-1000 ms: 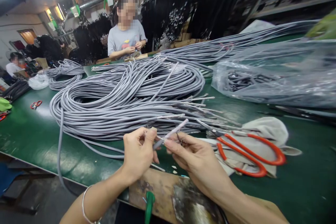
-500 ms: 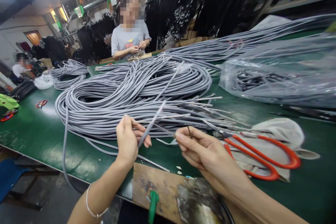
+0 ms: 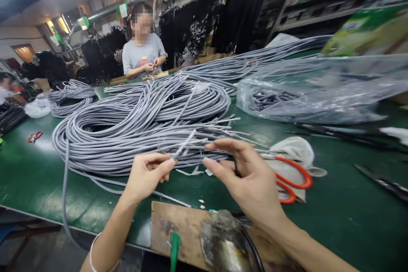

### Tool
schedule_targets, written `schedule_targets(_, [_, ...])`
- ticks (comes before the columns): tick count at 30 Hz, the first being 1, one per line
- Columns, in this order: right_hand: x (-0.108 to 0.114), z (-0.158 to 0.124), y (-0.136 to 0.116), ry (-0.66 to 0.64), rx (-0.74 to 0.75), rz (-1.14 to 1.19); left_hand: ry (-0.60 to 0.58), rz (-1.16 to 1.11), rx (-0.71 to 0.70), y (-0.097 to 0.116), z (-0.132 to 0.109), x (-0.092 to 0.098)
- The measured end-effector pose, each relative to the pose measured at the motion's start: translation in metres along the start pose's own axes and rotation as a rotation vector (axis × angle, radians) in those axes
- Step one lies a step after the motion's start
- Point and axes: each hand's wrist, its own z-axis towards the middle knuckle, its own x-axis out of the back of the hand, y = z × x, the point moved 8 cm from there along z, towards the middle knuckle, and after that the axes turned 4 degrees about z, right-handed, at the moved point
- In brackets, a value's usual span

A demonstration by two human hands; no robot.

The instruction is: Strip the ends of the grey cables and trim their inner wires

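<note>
Head view: at a green table (image 3: 344, 231), our left hand (image 3: 149, 174) pinches a grey cable (image 3: 185, 143), its pale end angled up and out in front of the coils (image 3: 143, 127). Our right hand (image 3: 244, 170) hangs just to the right, thumb and forefinger spread, that grip apart from the pale end; something thin and dark shows by its palm, too blurred for us to identify. For clean work, we judge, the left grip is best kept firm and close behind the pale part, so the tip cannot whip or twist. We would bring the right fingertips in level, take only the fine strands, and pull gently along the cable, well clear of the coils' loose ends. Red scissors (image 3: 307, 177) lie beyond the right hand on a pale cloth (image 3: 301, 149).
</note>
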Motion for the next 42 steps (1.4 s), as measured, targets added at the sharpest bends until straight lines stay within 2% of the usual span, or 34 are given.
schedule_targets(4, [-0.023, -0.003, 0.012, -0.278, -0.177, 0.107, -0.153, 0.076, 0.018, -0.004, -0.006, -0.017])
schedule_targets(6, [-0.026, -0.003, 0.017, -0.315, -0.234, 0.124, -0.143, 0.115, -0.052, 0.0, -0.008, -0.018])
schedule_targets(9, [-0.013, 0.003, 0.017, -0.201, -0.199, 0.104, -0.013, 0.235, -0.297, 0.015, -0.013, -0.01])
schedule_targets(13, [0.023, 0.009, -0.001, 0.129, -0.014, -0.007, 0.192, 0.506, -0.68, 0.04, -0.031, -0.003])
schedule_targets(14, [0.028, 0.008, -0.008, 0.178, 0.041, -0.065, 0.241, 0.562, -0.761, 0.045, -0.036, -0.002])
schedule_targets(15, [0.027, 0.006, -0.014, 0.163, 0.091, -0.133, 0.286, 0.61, -0.831, 0.049, -0.041, -0.001])
schedule_targets(16, [0.02, 0.004, -0.019, 0.085, 0.13, -0.208, 0.324, 0.655, -0.886, 0.052, -0.045, -0.001])
schedule_targets(19, [-0.018, -0.012, -0.022, -0.32, 0.189, -0.358, 0.381, 0.779, -0.997, 0.057, -0.052, -0.004])
schedule_targets(20, [-0.027, -0.018, -0.021, -0.408, 0.203, -0.374, 0.382, 0.813, -1.023, 0.058, -0.054, -0.006])
schedule_targets(22, [-0.035, -0.025, -0.019, -0.465, 0.213, -0.38, 0.371, 0.868, -1.06, 0.057, -0.056, -0.011])
schedule_targets(27, [-0.037, -0.029, -0.01, -0.489, 0.152, -0.366, 0.344, 0.902, -1.069, 0.055, -0.058, -0.015])
schedule_targets(29, [-0.037, -0.03, -0.011, -0.483, 0.171, -0.353, 0.33, 0.894, -1.064, 0.054, -0.057, -0.016])
schedule_targets(37, [-0.032, -0.036, -0.028, -0.316, 0.447, -0.443, 0.281, 0.889, -1.007, 0.049, -0.053, -0.02])
schedule_targets(42, [-0.022, -0.028, -0.026, -0.232, 0.409, -0.453, 0.16, 0.955, -1.003, 0.041, -0.051, -0.033])
